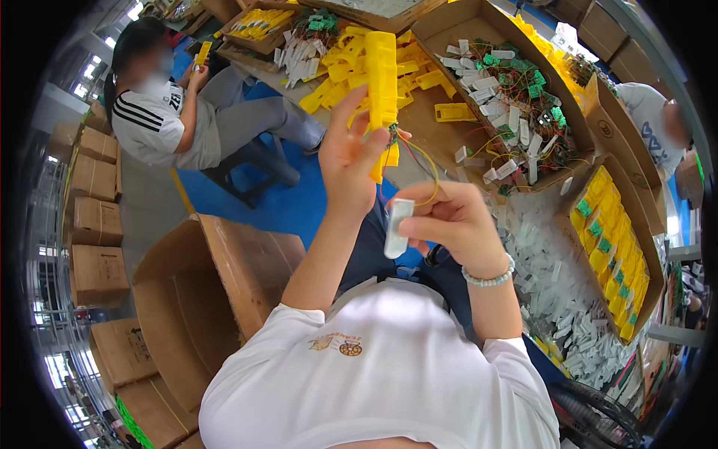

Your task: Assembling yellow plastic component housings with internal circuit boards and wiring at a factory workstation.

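My left hand point(346, 161) grips a long yellow plastic housing point(381, 78), raised upright in front of me. A small green part with thin wires shows at its lower end, beside my thumb. My right hand point(458, 228) pinches a small white rectangular module point(399, 230) between thumb and fingers, lower and nearer to my chest. A loose yellow wire point(436, 173) and a red one run between the housing and my right hand; their exact joints are hidden by my fingers.
Yellow housings point(336, 78) are heaped on the table ahead. A cardboard box point(449, 26) holds white modules with green boards and tangled wires. Filled housings lie in another tray point(568, 236) at right, beside many white pieces point(553, 292). An open carton point(176, 288) stands left; a seated co-worker point(161, 120) is beyond.
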Tool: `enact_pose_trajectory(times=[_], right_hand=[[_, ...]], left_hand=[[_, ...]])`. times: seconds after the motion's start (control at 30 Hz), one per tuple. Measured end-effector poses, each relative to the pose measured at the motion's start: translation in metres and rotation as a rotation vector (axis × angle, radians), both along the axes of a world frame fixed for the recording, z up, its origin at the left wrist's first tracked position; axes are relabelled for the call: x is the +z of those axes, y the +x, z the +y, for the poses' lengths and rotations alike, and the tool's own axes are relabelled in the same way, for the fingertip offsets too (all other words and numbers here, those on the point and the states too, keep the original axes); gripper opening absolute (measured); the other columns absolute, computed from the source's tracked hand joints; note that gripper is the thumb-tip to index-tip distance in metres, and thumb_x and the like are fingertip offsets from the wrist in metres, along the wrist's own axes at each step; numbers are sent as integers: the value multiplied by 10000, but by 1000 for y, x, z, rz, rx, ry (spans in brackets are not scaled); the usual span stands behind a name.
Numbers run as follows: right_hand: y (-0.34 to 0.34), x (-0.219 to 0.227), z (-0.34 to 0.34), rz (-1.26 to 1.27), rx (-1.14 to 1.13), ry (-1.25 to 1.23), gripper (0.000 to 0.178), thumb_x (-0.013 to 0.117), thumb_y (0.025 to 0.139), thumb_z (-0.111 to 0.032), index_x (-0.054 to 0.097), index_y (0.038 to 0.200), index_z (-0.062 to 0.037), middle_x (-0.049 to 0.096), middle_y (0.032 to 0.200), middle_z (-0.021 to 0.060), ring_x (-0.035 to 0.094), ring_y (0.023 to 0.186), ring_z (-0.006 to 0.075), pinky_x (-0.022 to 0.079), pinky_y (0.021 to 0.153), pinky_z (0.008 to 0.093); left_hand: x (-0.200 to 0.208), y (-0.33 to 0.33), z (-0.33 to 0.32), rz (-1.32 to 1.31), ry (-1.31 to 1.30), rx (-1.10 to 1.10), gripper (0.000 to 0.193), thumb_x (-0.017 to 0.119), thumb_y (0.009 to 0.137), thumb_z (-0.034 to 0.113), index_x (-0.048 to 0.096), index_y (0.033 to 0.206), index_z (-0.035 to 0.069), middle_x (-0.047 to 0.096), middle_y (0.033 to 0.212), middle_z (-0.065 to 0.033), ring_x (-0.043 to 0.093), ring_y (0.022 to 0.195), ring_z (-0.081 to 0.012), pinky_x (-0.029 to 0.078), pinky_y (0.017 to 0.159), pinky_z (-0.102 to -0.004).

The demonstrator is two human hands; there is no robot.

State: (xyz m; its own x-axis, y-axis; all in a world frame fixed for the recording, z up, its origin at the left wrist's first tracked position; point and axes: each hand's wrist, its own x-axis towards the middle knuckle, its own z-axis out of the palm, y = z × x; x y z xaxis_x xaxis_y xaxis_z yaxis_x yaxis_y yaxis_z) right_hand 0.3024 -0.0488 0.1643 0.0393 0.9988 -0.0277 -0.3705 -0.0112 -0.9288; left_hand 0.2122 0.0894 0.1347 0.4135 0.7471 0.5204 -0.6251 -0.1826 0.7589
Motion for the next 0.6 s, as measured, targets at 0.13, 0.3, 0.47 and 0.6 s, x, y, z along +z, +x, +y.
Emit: enact_pose_trajectory(times=[0.13,0.3,0.47,0.6], right_hand=[[9,5,-4,-101,-153,76,269,674,829,-2,625,1092,23,651,781,31,541,612,49,420,520,189],[17,5,-5,-172,-275,86,263,660,832,6,623,1092,25,643,779,27,538,621,49,422,540,188],[8,6,-6,-22,17,172,263,683,801,-23,602,1026,87,639,765,122,551,543,106,413,437,213],[-12,-4,-1,461,115,236,289,694,783,-53,584,996,109,619,763,223,554,493,178,428,390,248]], left_hand=[[9,-8,0,-75,-187,-91,499,522,908,54,358,1373,-16,528,1248,-191,609,998,-310,551,790,-428],[16,-8,-7,-149,-276,-116,495,511,920,82,353,1383,0,531,1241,-195,604,1019,-323,558,753,-425],[6,-6,-11,-27,-154,-82,525,540,910,76,337,1387,-5,540,1221,-206,591,1043,-299,547,778,-419],[-2,-1,-18,-11,-1,-37,540,560,903,85,334,1382,-17,541,1221,-205,591,1041,-285,532,812,-411]])
